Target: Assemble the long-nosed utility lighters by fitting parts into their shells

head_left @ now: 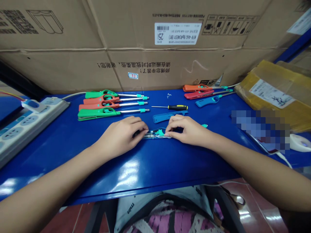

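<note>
An opened long-reach lighter [153, 134] lies on the blue table, with its inner parts and a teal trigger [160, 132] showing between my hands. My left hand [125, 132] is closed over the lighter's left end, thumb and fingers together. At the trigger and a white wire, my right hand [186, 129] pinches the lighter; exactly what sits between its fingertips is hidden. The nozzle's teal tip [204, 126] shows beyond my right hand. Just behind lies a loose blue casing half [160, 117], and past it a screwdriver [178, 107] with a black and yellow handle.
Several green and orange lighters [97, 113] lie in a row at left. An orange lighter [197, 87], a red lighter [199, 94] and a blue lighter [206, 102] lie back right. A power strip [31, 124], taped package [274, 97] and phone [263, 144] flank them. Cardboard [136, 35] walls the back.
</note>
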Motion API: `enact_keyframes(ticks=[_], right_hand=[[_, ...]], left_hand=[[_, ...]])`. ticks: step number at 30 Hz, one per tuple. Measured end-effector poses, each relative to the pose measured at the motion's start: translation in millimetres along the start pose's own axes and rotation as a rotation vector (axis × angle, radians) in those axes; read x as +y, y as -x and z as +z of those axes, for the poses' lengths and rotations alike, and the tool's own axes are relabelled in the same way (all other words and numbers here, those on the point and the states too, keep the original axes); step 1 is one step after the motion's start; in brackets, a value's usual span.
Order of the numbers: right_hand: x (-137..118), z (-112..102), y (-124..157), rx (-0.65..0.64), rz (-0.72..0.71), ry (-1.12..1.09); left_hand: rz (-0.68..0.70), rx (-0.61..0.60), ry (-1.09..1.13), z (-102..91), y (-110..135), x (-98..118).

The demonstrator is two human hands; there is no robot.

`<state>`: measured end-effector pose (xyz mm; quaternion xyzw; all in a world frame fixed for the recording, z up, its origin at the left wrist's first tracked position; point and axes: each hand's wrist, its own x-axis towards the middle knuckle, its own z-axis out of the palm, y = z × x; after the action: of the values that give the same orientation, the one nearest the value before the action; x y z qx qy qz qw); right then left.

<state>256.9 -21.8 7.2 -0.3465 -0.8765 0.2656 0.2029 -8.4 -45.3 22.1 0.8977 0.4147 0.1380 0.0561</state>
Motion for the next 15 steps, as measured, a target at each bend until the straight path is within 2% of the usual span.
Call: enact_keyframes(ticks=[5,10,15], right_hand=[[0.3,0.4,0.1,0.007,-0.011,0.009],[1.1,0.2,0.4,0.002,-0.006,0.009],[0.2,-0.3,0.6,0.002,-0.004,0.013]], left_hand=[[-0.018,0.062,0.168,2.7,-1.9,-0.1],[-0.050,0.015,0.286,5.6,-4.1,-6.7],[-0.030,0.017,0.248,2.2,-2.9,-7.5]])
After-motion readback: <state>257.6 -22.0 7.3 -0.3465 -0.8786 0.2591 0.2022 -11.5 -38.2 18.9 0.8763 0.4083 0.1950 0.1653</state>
